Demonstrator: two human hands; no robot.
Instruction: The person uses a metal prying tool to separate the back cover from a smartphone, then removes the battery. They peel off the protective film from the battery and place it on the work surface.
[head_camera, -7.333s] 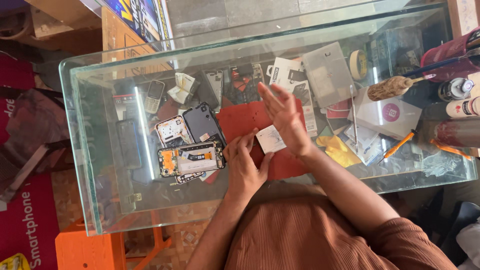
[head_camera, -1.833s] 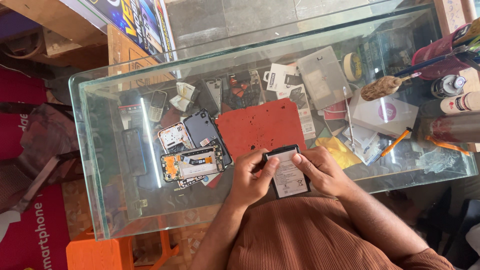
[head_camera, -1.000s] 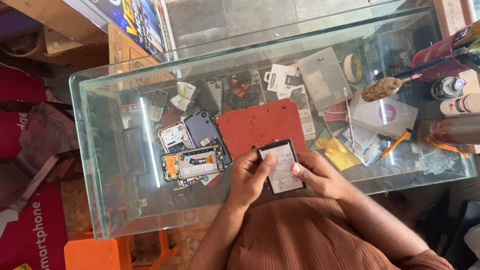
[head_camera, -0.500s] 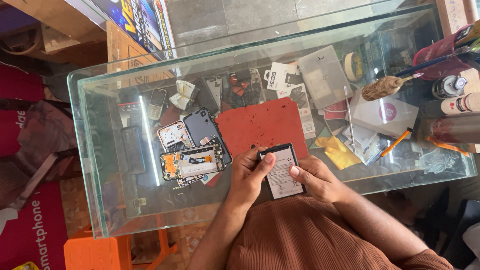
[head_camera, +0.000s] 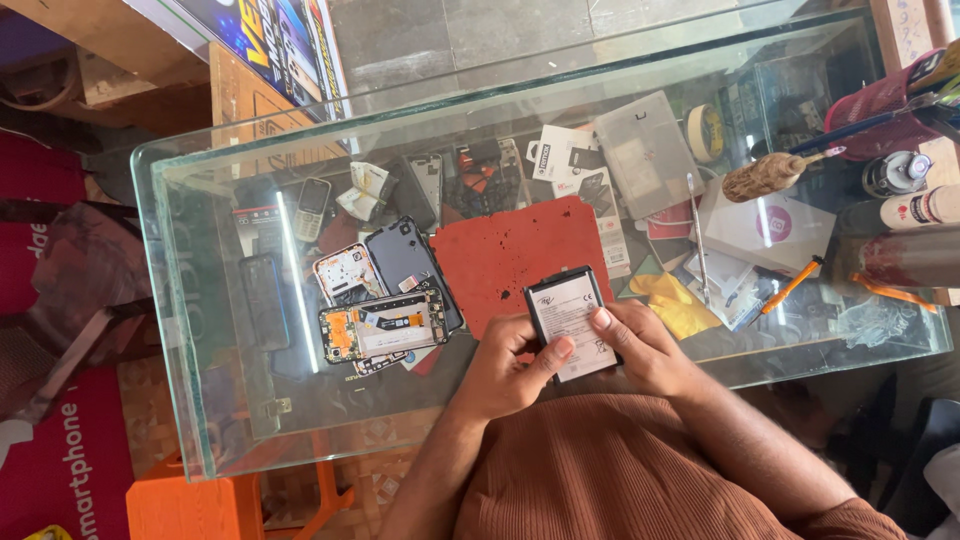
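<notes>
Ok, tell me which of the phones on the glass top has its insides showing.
The opened phone lying left of the left hand, orange-rimmed, circuit board and parts bared. The dark phone above it shows a closed back.

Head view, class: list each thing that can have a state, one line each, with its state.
Phone battery: flat, held by both hands above the red mat.
Left hand: gripping the battery.
Right hand: gripping the battery.
Opened phone: back off, insides showing.
Red mat: flat on the glass.
</notes>
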